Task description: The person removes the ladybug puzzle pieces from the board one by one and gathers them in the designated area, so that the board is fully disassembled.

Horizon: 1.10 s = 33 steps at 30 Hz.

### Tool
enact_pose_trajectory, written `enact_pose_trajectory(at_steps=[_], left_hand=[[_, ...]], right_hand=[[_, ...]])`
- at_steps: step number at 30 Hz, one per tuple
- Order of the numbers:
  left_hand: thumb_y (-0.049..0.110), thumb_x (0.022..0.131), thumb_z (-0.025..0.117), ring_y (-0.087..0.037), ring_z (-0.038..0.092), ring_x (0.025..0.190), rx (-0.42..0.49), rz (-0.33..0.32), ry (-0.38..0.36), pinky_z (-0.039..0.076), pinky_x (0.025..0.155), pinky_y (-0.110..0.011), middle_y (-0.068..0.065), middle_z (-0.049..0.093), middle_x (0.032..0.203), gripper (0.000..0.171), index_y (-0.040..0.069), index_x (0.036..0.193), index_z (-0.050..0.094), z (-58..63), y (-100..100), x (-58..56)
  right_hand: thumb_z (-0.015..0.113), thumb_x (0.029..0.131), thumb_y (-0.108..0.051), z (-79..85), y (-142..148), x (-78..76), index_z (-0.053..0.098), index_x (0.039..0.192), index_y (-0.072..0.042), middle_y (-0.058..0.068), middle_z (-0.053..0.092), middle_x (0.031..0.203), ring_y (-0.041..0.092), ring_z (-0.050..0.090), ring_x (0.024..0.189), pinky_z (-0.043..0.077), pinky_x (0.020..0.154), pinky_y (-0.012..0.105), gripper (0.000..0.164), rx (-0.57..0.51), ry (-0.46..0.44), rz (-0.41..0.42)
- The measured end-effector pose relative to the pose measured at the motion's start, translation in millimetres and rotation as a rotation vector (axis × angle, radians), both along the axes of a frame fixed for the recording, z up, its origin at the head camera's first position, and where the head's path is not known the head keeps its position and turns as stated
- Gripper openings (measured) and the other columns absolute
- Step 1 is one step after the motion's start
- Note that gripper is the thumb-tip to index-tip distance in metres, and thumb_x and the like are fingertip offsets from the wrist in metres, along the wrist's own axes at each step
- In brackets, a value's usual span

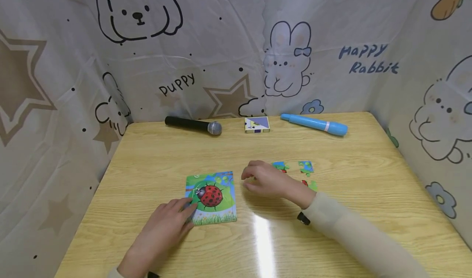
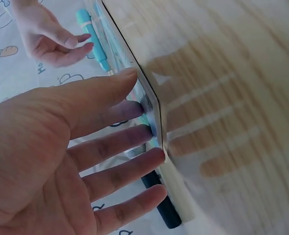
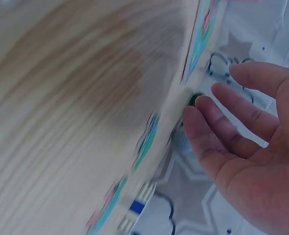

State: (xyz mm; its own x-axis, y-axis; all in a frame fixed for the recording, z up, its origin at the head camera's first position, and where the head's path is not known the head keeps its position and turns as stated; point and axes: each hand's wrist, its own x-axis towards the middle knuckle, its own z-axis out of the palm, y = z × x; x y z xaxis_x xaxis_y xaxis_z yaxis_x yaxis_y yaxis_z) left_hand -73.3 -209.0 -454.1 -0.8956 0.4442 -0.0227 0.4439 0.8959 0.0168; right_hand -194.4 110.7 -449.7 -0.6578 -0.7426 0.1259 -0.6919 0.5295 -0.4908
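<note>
A square ladybug jigsaw puzzle [image 1: 215,206] lies flat on the wooden table. My left hand [image 1: 166,224] is at its left edge, thumb and fingertips touching the border; in the left wrist view the fingers [image 2: 120,171] are nearly straight against the board's side. Just right of the puzzle, my right hand [image 1: 267,179] hovers low over the table, fingers loosely bent, holding nothing. Beyond it lie loose puzzle pieces: a blue-green one [image 1: 279,164] partly behind the hand, another [image 1: 307,167] farther right, and a red-green one [image 1: 312,185] near the wrist.
Along the back of the table lie a black microphone [image 1: 193,124], a card box [image 1: 257,124] and a light blue microphone-shaped stick [image 1: 315,123]. Printed cloth [image 1: 221,32] hangs behind and at both sides. Some pieces may be hidden under the right forearm.
</note>
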Motion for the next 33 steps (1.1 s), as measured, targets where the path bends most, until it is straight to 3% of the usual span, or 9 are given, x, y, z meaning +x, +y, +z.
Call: enact_pose_trajectory(at_steps=[5, 9, 14, 18, 22, 29, 33], left_hand=[[0.036, 0.094, 0.080, -0.031, 0.067, 0.124, 0.001, 0.001, -0.023, 0.059, 0.096, -0.052, -0.009, 0.067, 0.141, 0.047, 0.014, 0.135, 0.072, 0.3, -0.7, -1.8], [0.036, 0.095, 0.078, -0.033, 0.067, 0.123, 0.008, 0.015, -0.048, 0.059, 0.096, -0.053, -0.010, 0.066, 0.141, 0.044, 0.014, 0.133, 0.073, 1.0, -0.1, -3.1], [0.033, 0.095, 0.079, -0.036, 0.066, 0.123, 0.044, 0.032, -0.085, 0.060, 0.094, -0.054, -0.013, 0.066, 0.141, 0.044, 0.012, 0.132, 0.074, 3.3, 3.6, -3.9], [0.033, 0.095, 0.079, -0.035, 0.067, 0.121, 0.048, 0.033, -0.089, 0.061, 0.091, -0.053, -0.013, 0.066, 0.139, 0.044, 0.010, 0.132, 0.074, 5.2, 6.7, -4.0], [0.032, 0.094, 0.080, -0.035, 0.068, 0.117, 0.036, 0.022, -0.065, 0.062, 0.087, -0.051, -0.013, 0.068, 0.135, 0.042, 0.010, 0.129, 0.076, 6.4, 7.9, -4.7], [0.027, 0.091, 0.083, -0.034, 0.069, 0.110, 0.042, 0.001, -0.047, 0.062, 0.084, -0.049, -0.011, 0.069, 0.129, 0.039, 0.009, 0.125, 0.078, 4.7, 8.8, -7.9], [0.024, 0.089, 0.085, -0.033, 0.071, 0.103, 0.036, -0.023, -0.003, 0.063, 0.081, -0.046, -0.010, 0.071, 0.122, 0.035, 0.009, 0.120, 0.080, 3.3, 9.3, -9.3]], right_hand=[[0.072, 0.099, -0.020, -2.3, -34.5, 9.1, 0.076, 0.117, -0.002, 0.010, 0.074, 0.113, 0.024, 0.068, 0.101, 0.059, 0.091, 0.037, 0.026, 0.014, -0.040, 0.054], [0.076, 0.097, -0.022, -6.3, -61.5, 17.3, 0.077, 0.115, -0.003, 0.010, 0.074, 0.107, 0.017, 0.062, 0.094, 0.055, 0.084, 0.028, 0.027, 0.029, -0.091, 0.091], [0.082, 0.093, -0.023, -10.9, -84.8, 29.3, 0.076, 0.103, -0.006, 0.007, 0.068, 0.096, 0.010, 0.048, 0.086, 0.043, 0.070, 0.020, 0.020, 0.063, -0.181, 0.023], [0.084, 0.090, -0.029, -14.9, -97.0, 35.6, 0.075, 0.101, -0.009, 0.001, 0.062, 0.094, 0.008, 0.047, 0.083, 0.041, 0.066, 0.019, 0.024, 0.117, -0.146, -0.044], [0.085, 0.090, -0.029, -18.0, -105.3, 35.3, 0.074, 0.107, -0.012, -0.003, 0.061, 0.095, 0.008, 0.049, 0.084, 0.043, 0.067, 0.018, 0.026, 0.149, -0.120, -0.056], [0.087, 0.088, -0.018, -19.1, -107.0, 28.3, 0.067, 0.120, -0.005, 0.002, 0.069, 0.100, 0.004, 0.055, 0.081, 0.048, 0.068, 0.016, 0.039, 0.057, -0.298, -0.082], [0.088, 0.088, -0.019, -19.4, -107.2, 27.6, 0.065, 0.125, -0.004, 0.003, 0.071, 0.102, 0.003, 0.055, 0.080, 0.048, 0.069, 0.015, 0.046, 0.056, -0.315, -0.096]])
